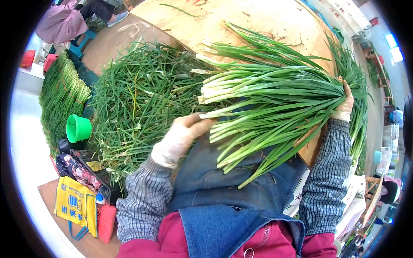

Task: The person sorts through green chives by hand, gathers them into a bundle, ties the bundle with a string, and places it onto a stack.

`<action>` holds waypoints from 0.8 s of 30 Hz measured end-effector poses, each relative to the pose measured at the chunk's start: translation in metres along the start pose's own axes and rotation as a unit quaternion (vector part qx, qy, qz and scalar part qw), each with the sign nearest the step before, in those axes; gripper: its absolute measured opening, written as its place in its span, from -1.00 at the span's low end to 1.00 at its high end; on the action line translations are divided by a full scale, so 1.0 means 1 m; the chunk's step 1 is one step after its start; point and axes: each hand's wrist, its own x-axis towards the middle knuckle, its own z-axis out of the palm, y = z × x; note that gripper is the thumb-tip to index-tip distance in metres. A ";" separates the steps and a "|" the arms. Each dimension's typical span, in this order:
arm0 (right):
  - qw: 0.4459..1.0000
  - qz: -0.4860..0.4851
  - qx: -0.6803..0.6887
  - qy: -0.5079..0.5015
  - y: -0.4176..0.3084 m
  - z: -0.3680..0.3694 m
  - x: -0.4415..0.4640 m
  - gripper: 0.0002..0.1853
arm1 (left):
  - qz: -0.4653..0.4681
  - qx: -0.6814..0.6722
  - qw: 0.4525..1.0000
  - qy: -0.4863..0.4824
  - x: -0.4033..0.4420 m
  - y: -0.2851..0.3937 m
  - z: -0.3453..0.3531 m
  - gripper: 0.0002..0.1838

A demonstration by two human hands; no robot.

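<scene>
A large bunch of Chinese chives spreads across my lap and the board's edge, pale stem ends pointing left. My right hand is closed around its leafy end; some fingers are hidden behind the leaves. At the stem side, my left hand pinches the pale end of one stalk between thumb and fingertips. Both hands wear thin, pale gloves. Left of the bunch, close to my left hand, lies a big heap of loose green leaves and trimmings.
A wooden board stretches ahead, with more chives at its right edge. Tied chive bundles stand at far left, near a green bucket and a yellow bag. Another person sits at upper left.
</scene>
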 end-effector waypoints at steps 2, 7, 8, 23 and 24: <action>1.000 0.000 0.006 0.005 0.002 -0.001 0.003 -0.78 | -0.027 -0.204 0.978 -0.017 0.013 -0.006 0.024 -0.70; 1.000 0.006 0.009 -0.005 0.002 0.007 -0.007 -0.79 | -0.009 -0.123 0.992 0.024 0.003 0.003 0.036 -0.77; 1.000 0.020 0.001 -0.007 0.002 0.013 -0.012 -0.80 | 0.025 -0.094 0.995 0.024 -0.004 0.005 0.035 -0.77; 0.999 0.024 -0.024 0.004 0.006 0.011 -0.005 -0.80 | 0.260 0.382 0.853 0.243 -0.059 0.003 0.001 -0.58; 1.000 0.027 -0.013 0.008 0.007 0.010 -0.003 -0.79 | 0.206 0.322 0.889 0.251 -0.043 0.008 0.021 -0.64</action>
